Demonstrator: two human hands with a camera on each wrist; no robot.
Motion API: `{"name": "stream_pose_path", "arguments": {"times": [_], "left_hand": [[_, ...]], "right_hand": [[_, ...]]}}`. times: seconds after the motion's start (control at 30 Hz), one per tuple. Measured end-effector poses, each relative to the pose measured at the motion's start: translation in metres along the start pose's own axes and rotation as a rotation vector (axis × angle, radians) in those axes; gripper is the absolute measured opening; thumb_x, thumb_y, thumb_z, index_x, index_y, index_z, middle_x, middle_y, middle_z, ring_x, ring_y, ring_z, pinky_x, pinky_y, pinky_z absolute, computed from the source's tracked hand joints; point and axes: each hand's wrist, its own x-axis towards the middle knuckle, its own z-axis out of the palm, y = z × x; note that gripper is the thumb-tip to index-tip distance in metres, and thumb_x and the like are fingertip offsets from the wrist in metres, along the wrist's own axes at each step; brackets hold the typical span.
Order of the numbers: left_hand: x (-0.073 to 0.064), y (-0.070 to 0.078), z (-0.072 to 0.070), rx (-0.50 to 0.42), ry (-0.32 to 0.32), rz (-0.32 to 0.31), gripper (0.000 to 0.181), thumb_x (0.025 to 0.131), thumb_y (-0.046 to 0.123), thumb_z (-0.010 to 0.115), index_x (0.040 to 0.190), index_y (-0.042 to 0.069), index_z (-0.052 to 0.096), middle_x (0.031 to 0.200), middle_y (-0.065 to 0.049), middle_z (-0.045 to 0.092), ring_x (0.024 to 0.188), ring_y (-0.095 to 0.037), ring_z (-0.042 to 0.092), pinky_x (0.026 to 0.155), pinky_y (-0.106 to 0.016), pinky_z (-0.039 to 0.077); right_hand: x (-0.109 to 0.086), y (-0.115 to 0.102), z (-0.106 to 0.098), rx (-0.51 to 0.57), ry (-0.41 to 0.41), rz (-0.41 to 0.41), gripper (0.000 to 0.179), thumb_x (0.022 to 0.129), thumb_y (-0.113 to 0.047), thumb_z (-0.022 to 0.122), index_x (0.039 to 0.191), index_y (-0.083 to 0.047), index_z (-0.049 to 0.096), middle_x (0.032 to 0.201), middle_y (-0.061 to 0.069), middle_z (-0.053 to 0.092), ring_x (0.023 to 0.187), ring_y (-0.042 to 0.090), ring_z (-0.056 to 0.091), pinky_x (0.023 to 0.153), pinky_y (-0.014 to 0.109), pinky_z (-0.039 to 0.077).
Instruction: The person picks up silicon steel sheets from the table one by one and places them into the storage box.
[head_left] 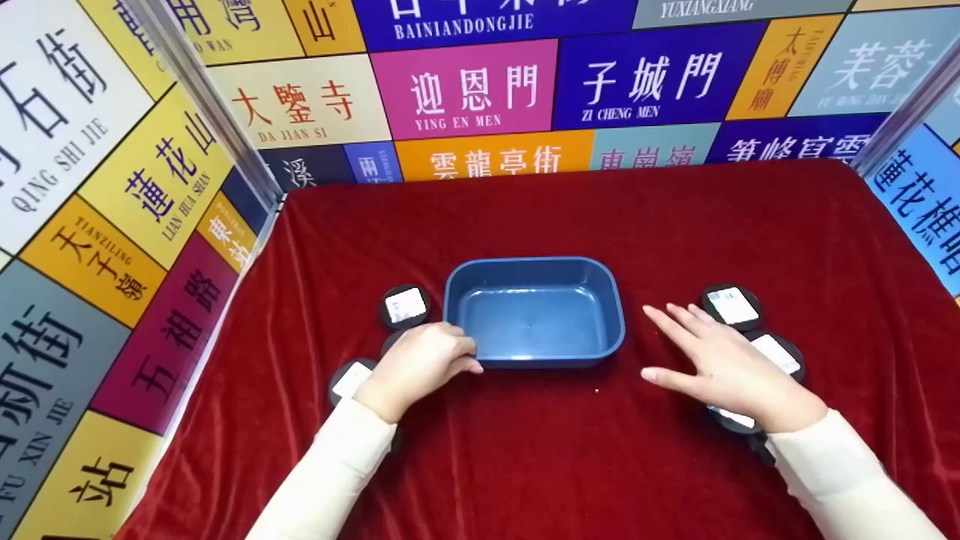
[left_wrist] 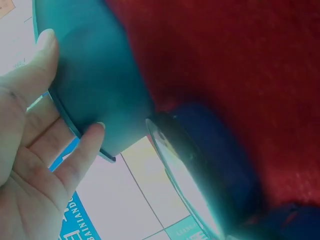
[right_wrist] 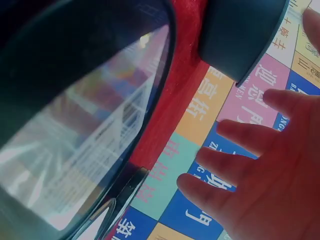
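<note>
A blue rectangular plastic box (head_left: 540,352) with rounded corners stands upright on the red cloth, with nothing inside. My left hand (head_left: 424,364) pinches its rim at the near left corner. In the left wrist view the thumb (left_wrist: 46,62) lies against the outer wall, and some fingers go behind the rim. To the right of the box, my right hand (head_left: 731,367) is spread and holds nothing, its fingertips apart from the box. Beneath and beside this hand are several round dark containers with white labels, such as the far one (head_left: 733,306); the hand partly covers others.
By my left hand are more round dark containers, one (head_left: 405,306) beside the box and another (head_left: 349,379) nearer my wrist, partly hidden. Red velvet cloth (head_left: 555,465) covers the table. Panels with Chinese lettering (head_left: 465,90) stand behind it and at both sides.
</note>
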Motion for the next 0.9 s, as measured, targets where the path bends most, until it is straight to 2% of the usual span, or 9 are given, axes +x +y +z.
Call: {"name": "stream_pose_path", "arguments": {"times": [0.27, 0.53, 0.9], "left_hand": [[0.001, 0.0, 0.0, -0.04, -0.013, -0.042, 0.023, 0.086, 0.038, 0.077, 0.071, 0.023, 0.067, 0.067, 0.006, 0.062, 0.066, -0.014, 0.064, 0.063, -0.032, 0.054], [0.001, 0.001, -0.001, -0.071, -0.002, -0.046, 0.024, 0.085, 0.035, 0.079, 0.07, 0.022, 0.067, 0.067, 0.005, 0.062, 0.067, -0.014, 0.063, 0.063, -0.033, 0.054], [0.002, 0.001, 0.0, -0.053, -0.021, -0.056, 0.023, 0.086, 0.037, 0.078, 0.071, 0.022, 0.068, 0.068, 0.005, 0.065, 0.068, -0.016, 0.064, 0.064, -0.033, 0.054]], "right_hand": [[-0.007, 0.007, 0.005, -0.035, 0.021, -0.02, 0.08, 0.091, -0.066, 0.06, 0.152, -0.017, 0.045, 0.153, 0.025, 0.045, 0.143, 0.049, 0.037, 0.112, 0.065, 0.033], [-0.012, 0.011, 0.009, -0.036, 0.038, -0.016, 0.076, 0.091, -0.062, 0.063, 0.147, -0.012, 0.052, 0.149, 0.023, 0.049, 0.138, 0.045, 0.043, 0.111, 0.063, 0.036], [-0.022, 0.017, 0.017, -0.012, 0.074, -0.026, 0.072, 0.09, -0.058, 0.067, 0.142, -0.01, 0.056, 0.143, 0.022, 0.054, 0.132, 0.041, 0.049, 0.107, 0.06, 0.039]]}}
